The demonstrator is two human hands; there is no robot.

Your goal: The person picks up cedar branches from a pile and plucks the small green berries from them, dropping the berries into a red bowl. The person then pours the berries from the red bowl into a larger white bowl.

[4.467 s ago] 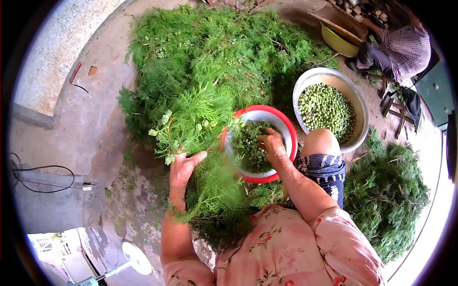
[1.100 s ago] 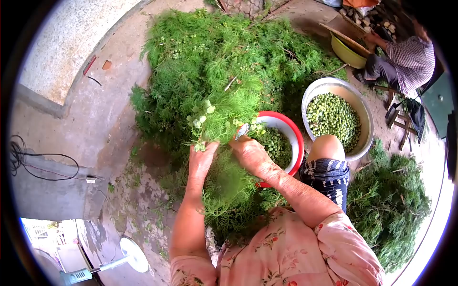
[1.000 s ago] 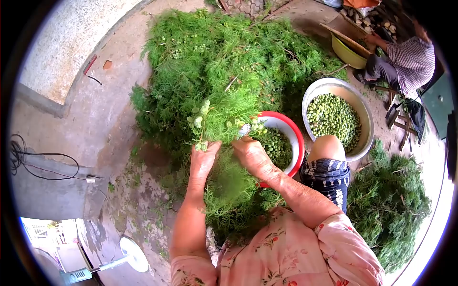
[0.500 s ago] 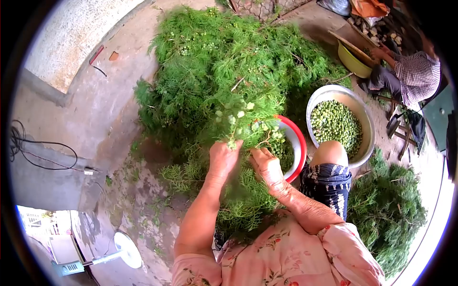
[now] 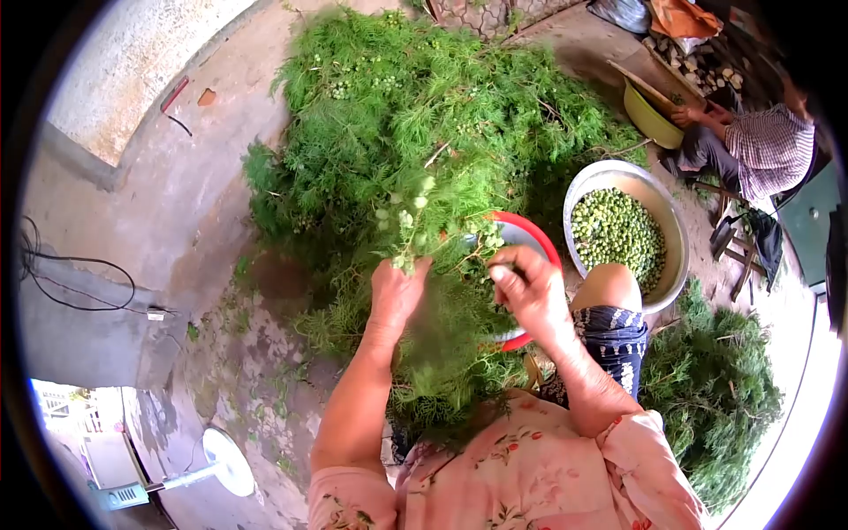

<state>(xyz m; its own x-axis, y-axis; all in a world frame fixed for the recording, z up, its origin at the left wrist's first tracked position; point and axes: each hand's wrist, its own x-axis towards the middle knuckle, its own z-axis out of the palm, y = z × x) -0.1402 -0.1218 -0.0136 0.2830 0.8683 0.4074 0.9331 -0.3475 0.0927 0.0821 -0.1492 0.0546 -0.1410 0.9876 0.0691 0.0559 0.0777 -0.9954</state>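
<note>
My left hand (image 5: pixel 399 287) is closed round a leafy evergreen branch (image 5: pixel 439 190) that bears pale green cones (image 5: pixel 406 216) just above the fingers. To its right, my right hand (image 5: pixel 534 296) has its fingers curled in and pressed together. Whatever lies between those fingers is too small or hidden to make out. Beneath and beyond the right hand is a basin with a red rim (image 5: pixel 549 247), partly covered by foliage and the hand. A large metal basin (image 5: pixel 678 265) farther right holds many small green cones (image 5: pixel 616 234).
A big heap of green branches (image 5: pixel 353 150) spreads ahead, and another pile (image 5: pixel 715 389) lies at right. Another person (image 5: pixel 764 146) sits at upper right near a yellow-green tub (image 5: pixel 649 119). A standing fan (image 5: pixel 231 464) and black cable (image 5: pixel 79 261) are at left.
My right hand has moved right, away from the left hand, and its fingers have curled up. The left hand, with the branch, has shifted slightly left.
</note>
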